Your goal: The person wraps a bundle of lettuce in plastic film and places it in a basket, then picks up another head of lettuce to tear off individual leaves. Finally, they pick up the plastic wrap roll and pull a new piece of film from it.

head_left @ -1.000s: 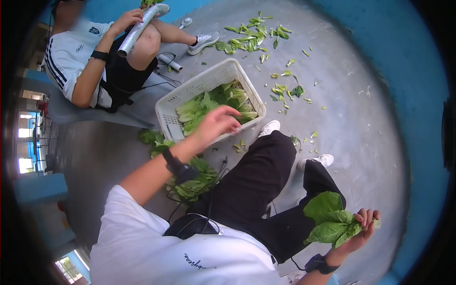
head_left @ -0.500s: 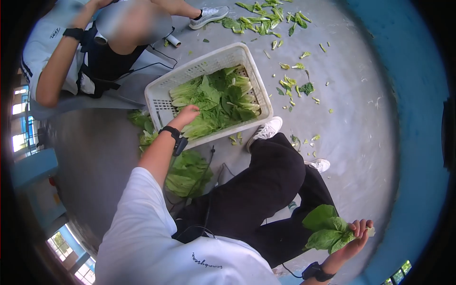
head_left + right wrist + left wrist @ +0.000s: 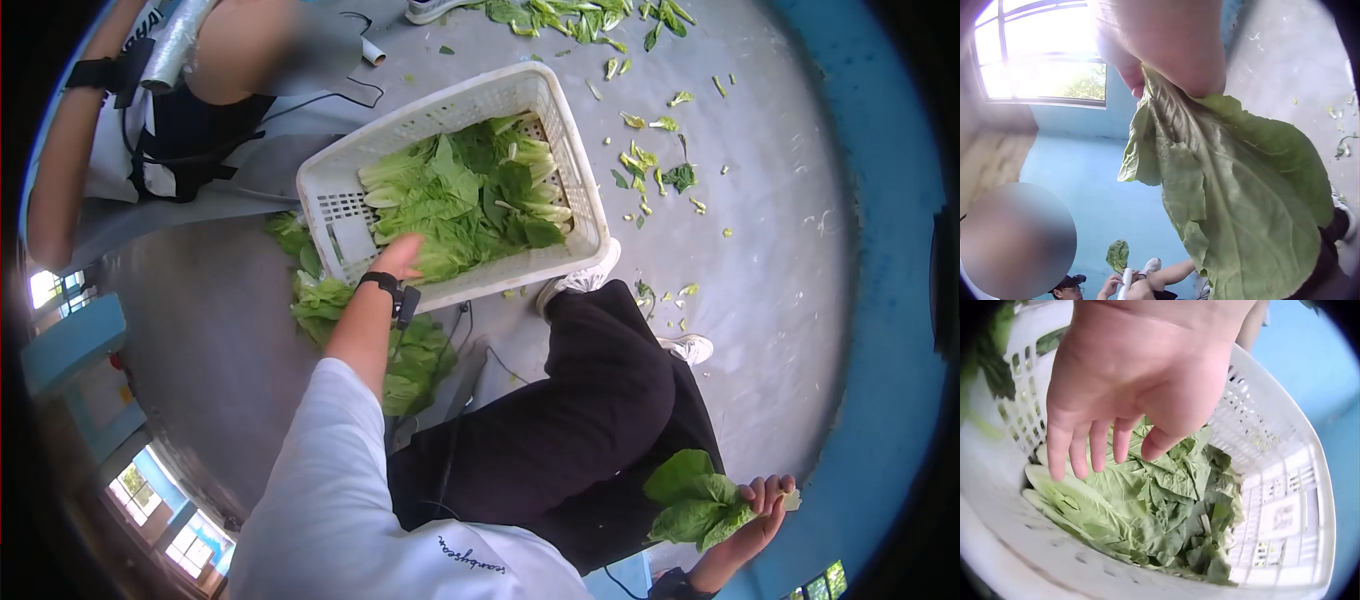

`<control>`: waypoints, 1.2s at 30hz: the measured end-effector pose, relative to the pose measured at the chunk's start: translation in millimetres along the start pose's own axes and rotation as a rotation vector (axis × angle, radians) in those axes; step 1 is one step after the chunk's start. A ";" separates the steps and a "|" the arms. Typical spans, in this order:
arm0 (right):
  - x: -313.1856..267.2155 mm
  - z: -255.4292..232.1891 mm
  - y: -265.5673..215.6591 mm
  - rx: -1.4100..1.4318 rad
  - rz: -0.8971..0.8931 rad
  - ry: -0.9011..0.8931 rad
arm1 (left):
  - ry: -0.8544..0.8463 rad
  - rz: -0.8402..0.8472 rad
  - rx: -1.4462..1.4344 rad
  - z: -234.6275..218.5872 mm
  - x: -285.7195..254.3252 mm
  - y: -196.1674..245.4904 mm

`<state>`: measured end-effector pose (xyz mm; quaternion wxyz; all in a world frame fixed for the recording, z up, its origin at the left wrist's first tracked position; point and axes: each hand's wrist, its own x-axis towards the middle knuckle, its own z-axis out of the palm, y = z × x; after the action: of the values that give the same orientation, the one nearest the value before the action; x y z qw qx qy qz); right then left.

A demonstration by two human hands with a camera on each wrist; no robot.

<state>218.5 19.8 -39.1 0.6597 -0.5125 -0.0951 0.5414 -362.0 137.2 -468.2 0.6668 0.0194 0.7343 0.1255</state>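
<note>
My left hand [image 3: 402, 257] is over the near left side of a white plastic basket [image 3: 425, 115]. In the left wrist view its fingers [image 3: 1100, 445] hang apart over heads of leafy greens [image 3: 1141, 494], with nothing held between them. The greens lie in a layer in the basket, pale stems showing at both sides. Out to the right, my right hand [image 3: 762, 515] grips a bunch of green leaves [image 3: 695, 505] by its pale stem end. Its broad leaves spread down from the hand in the right wrist view.
More leafy greens [image 3: 420, 365] lie on the floor beside the basket's near side. Torn leaves [image 3: 565, 18] and scraps are scattered beyond it. Another person [image 3: 110, 120] sits at upper left with a foil-like roll [image 3: 180, 45]. A blue wall [image 3: 890, 250] borders the right.
My left hand has moved left and down to the greens in the basket's near left part. My right hand keeps its hold on the leaves. The head view has shifted.
</note>
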 end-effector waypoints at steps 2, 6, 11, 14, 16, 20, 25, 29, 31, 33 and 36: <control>1.8 -0.8 -0.2 -0.026 0.010 0.010 | 0.053 0.002 0.100 4.7 -6.8 8.6; 5.2 -1.1 1.3 -0.046 0.042 0.029 | 0.107 -0.092 0.097 -2.4 11.7 1.5; 13.0 3.8 12.8 -0.060 0.067 0.045 | -0.008 -0.189 0.253 6.6 17.5 -0.1; 13.0 10.0 16.6 -0.063 0.076 0.067 | -0.044 -0.223 0.554 12.5 13.5 10.3; 14.2 8.4 16.4 -0.071 0.080 0.062 | -0.054 -0.248 0.686 17.9 5.0 19.2; 16.4 8.5 16.0 -0.057 0.082 0.045 | -0.133 -0.314 0.878 -0.9 44.9 -9.4; 18.0 12.1 19.0 -0.040 0.084 0.050 | -0.171 -0.256 1.402 6.3 44.5 -2.4; 16.3 15.1 24.1 -0.029 0.071 0.052 | -0.095 -0.070 1.445 -5.1 32.4 1.1; 15.4 13.1 23.5 -0.022 0.065 0.041 | -0.032 0.014 1.410 -23.9 46.1 -3.5; 12.2 14.2 22.5 -0.012 0.054 0.036 | -0.025 0.027 1.401 -30.1 40.0 5.5; 8.2 14.3 26.1 0.017 0.046 -0.002 | -0.047 0.090 1.394 -42.8 33.6 22.3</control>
<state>195.9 31.8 -56.4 0.6513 -0.5083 -0.0794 0.5578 -411.0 158.6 -492.8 0.5089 0.4757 0.6274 -0.3479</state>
